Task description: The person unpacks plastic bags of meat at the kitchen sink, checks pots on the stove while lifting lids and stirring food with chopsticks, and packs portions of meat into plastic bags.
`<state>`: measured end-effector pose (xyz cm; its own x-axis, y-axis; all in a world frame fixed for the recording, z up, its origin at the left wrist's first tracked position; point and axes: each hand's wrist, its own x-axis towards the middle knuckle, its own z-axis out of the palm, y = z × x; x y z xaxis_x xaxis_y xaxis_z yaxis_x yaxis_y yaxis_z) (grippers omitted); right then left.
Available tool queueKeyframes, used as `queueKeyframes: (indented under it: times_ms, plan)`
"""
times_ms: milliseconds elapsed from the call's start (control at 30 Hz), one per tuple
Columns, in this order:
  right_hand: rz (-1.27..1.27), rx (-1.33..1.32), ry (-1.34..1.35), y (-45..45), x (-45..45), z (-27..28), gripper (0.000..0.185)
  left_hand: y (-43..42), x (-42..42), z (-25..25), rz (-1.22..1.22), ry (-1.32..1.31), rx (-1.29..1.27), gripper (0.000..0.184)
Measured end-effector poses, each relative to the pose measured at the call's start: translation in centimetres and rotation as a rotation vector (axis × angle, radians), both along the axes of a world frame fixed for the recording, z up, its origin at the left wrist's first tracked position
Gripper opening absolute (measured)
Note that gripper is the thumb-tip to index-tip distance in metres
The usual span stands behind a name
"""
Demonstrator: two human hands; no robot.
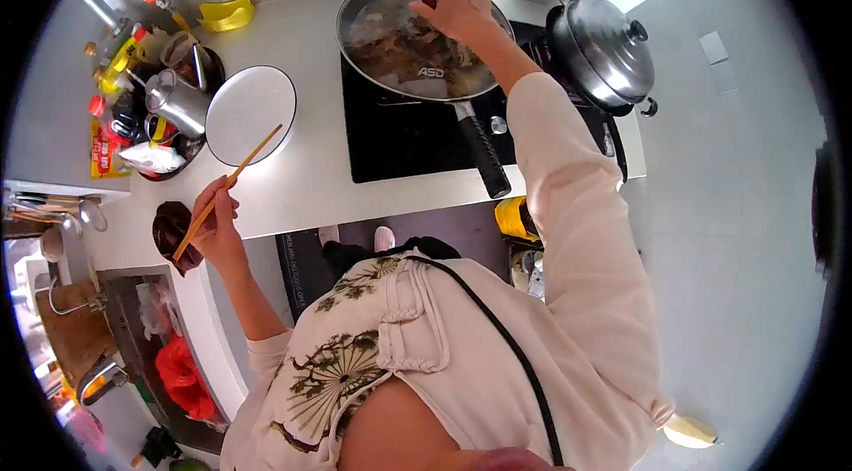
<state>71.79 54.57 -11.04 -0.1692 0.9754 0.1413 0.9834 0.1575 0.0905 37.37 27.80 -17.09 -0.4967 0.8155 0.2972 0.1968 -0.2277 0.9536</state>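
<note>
The left hand (217, 227) is gripping chopsticks (229, 190) near the front edge of the desk (311, 192), while the right hand (457, 11) is closing around the knob of the glass lid (390, 50), which is covering a pan (461, 98) of food toward the desk's back edge. A white bowl (251, 114) is sitting between the chopsticks and crowded condiment bottles (124, 72), and a steel pot (603, 50) is standing beyond the pan near the desk's right end.

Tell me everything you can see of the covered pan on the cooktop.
The pan is round, with a dark, textured handle angled toward the person. Its clear lid, marked "ASD", has a metallic-looking rim and shows brownish food beneath. The right hand's fingers grip the lid's dark knob. It sits over the black cooktop.
</note>
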Motion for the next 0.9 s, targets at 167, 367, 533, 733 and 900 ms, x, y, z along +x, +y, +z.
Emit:
queueKeyframes:
  times_ms: [167, 367, 533, 733, 900]
  plan:
    - [0.051, 0.193, 0.016, -0.9, 1.7, -0.6, 0.072, 0.8, 0.8, 0.4, 0.016, 0.026, -0.018, 0.018]
    - [0.087, 0.112, 0.328, -6.7, 4.8, 3.8, 0.065, 0.8, -0.2, 1.1, 0.036, -0.019, 0.089, 0.015]
    - [0.191, 0.197, 0.861, -15.9, 9.2, 4.7, 0.037, 2.3, -1.1, 0.4, 0.175, 0.056, 0.102, 0.014]
    - [-0.178, 0.192, 1.038, -24.8, 13.1, 1.9, 0.041, 2.8, -1.9, -0.3, 0.233, 0.061, 0.092, 0.012]
    - [-0.162, 0.248, 1.036, -28.1, 11.7, 1.2, 0.041, 2.7, -1.9, 0.0, 0.236, 0.017, 0.102, 0.014]
